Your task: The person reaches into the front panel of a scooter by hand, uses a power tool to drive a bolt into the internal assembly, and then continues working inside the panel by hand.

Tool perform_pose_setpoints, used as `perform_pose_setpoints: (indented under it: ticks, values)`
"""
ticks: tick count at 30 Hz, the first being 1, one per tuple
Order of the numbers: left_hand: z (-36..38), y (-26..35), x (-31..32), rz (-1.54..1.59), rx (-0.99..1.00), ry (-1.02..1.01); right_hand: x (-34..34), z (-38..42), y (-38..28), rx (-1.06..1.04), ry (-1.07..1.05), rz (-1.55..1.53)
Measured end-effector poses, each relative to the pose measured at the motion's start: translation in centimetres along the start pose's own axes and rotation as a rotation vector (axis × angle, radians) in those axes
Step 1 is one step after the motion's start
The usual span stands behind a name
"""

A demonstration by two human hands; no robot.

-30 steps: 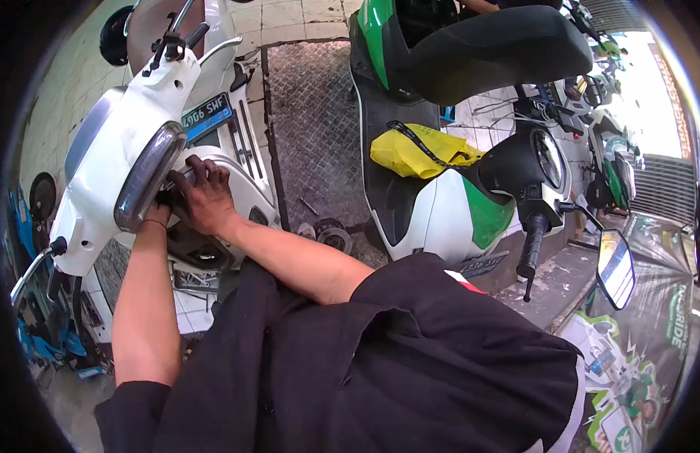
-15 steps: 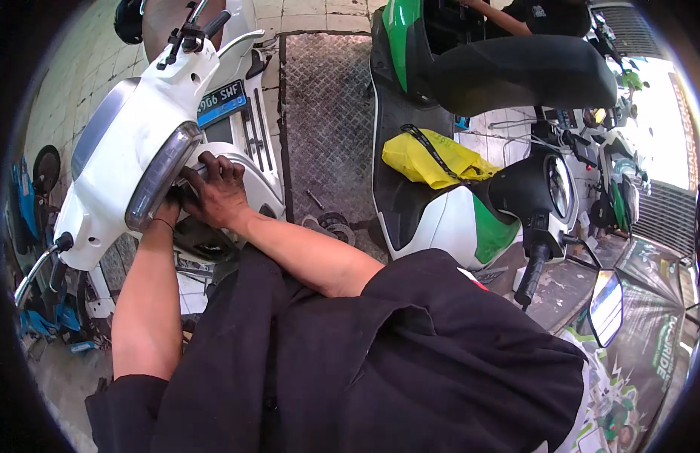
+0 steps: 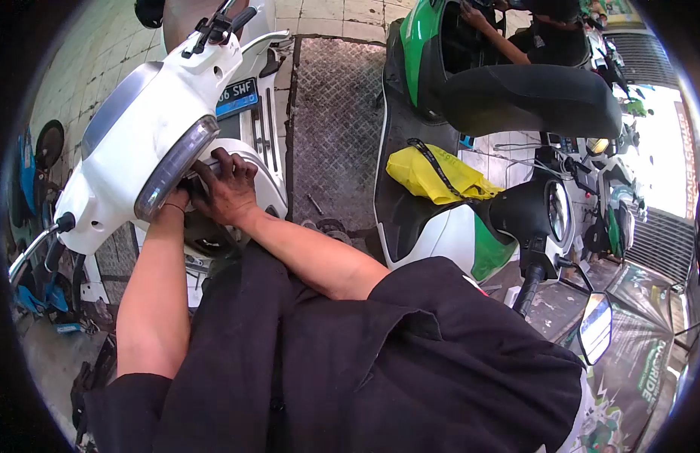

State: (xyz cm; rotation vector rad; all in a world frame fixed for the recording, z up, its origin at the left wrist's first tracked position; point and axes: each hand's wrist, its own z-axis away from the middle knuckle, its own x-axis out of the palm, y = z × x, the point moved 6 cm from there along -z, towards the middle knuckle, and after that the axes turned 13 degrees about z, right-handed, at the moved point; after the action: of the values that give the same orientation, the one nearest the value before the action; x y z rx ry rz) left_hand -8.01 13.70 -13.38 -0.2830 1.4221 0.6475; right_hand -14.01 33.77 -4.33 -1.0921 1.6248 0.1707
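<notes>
Both hands are at the front of a white scooter, just below its headlight. My right hand rests against the white front panel, its darkened fingers bent and pressed on the edge; what they hold, if anything, is hidden. Beside it, my left hand reaches in under the headlight, and its fingers are out of sight behind the housing and the other hand. A blue-edged number plate shows beyond them.
To the right stands a green and white scooter with a black seat and a yellow bag. Behind it another person's arm reaches in. A metal tread plate and a small metal tool lie between the scooters.
The view has shifted slightly, so the scooters appear lower. Both hands stay at the same spot under the headlight. More of the other person's arm shows.
</notes>
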Motion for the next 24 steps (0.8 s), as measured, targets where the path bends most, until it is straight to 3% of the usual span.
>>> perform_pose_setpoints:
  ticks: [7, 24]
  values:
    - [0.6, -0.1, 0.7, 0.003, -0.01, 0.005, 0.2, -0.1, 0.1, -0.012, -0.061, 0.0]
    - [1.0, -0.5, 1.8, 0.061, 0.005, 0.048, -0.1, 0.0, -0.1, -0.027, 0.017, 0.035]
